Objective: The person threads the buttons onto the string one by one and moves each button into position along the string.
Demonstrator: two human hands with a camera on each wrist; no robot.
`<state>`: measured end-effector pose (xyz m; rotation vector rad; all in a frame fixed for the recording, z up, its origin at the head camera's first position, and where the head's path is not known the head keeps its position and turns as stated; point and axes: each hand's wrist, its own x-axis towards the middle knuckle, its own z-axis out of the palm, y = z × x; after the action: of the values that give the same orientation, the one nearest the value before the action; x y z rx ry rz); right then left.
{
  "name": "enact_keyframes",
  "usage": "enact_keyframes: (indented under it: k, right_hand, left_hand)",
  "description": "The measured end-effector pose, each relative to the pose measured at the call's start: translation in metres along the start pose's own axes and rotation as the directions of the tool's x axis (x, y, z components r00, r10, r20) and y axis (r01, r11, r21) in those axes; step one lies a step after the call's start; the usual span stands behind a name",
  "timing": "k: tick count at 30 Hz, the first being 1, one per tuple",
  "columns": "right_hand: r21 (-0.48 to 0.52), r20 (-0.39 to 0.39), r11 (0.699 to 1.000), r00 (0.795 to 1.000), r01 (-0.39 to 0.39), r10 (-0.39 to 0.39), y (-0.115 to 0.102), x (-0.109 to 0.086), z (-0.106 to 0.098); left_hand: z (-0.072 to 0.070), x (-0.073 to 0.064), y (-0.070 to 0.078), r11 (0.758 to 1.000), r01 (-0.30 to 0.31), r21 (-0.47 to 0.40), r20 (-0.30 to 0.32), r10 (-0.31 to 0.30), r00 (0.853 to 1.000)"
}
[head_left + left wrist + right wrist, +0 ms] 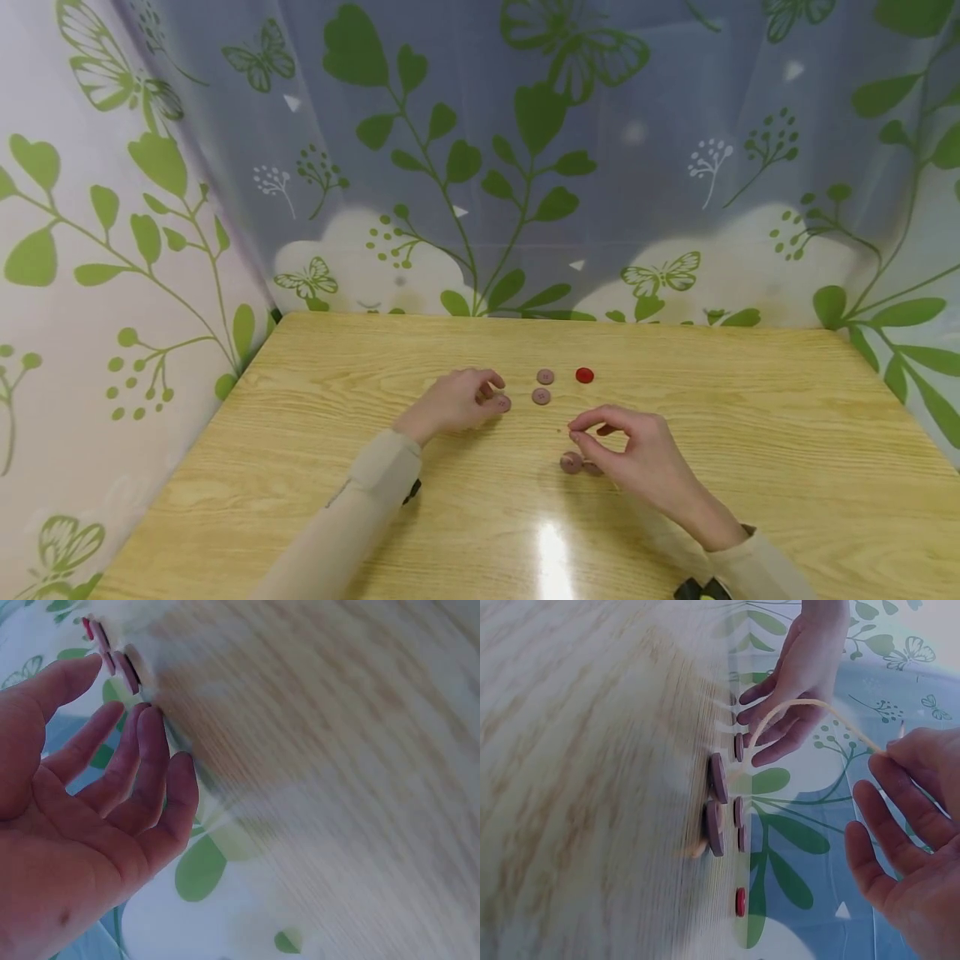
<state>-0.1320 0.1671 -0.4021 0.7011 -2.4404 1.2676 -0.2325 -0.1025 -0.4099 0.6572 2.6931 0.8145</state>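
Pretty low-key outfit tbh: long beige sleeves, the left sleeve (330,529) with a wide cuff (386,461) and a short dark line on it. Little black piece (412,492) under that wrist, chunkier angular black gadget (687,590) by the right sleeve (761,571).

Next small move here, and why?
I'd probably have the left hand pinch the mauve button beside its fingertips: its thumb and fingers are spread apart there, while the right hand pinches the pale cord.
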Motion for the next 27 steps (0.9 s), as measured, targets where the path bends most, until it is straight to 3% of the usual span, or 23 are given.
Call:
enact_keyframes:
  k: [4, 15, 27]
  right_hand:
    - [-0.01, -0.003, 1.0, 1.0, 0.007, -0.007, 0.0012, -0.0005, 0.0001]
    - [-0.028, -0.004, 1.0, 1.0, -0.013, 0.012, 0.0039, -0.0002, 0.0002]
    - [-0.029, -0.009, 1.0, 1.0, 0.005, -0.006, 0.0056, -0.0012, 0.0004]
  left_hand:
    - [0.0023, 0.0023, 0.0006, 0.998, -0.015, 0.068, 0.004, 0.015, 1.0]
    - [0.0045, 0.0062, 0.004, 0.988, -0.017, 0.155, -0.013, 0.019, 1.0]
    - [0.0051, 0.0094, 0.0044, 0.988, 0.0, 0.155, -0.023, 0.004, 1.0]
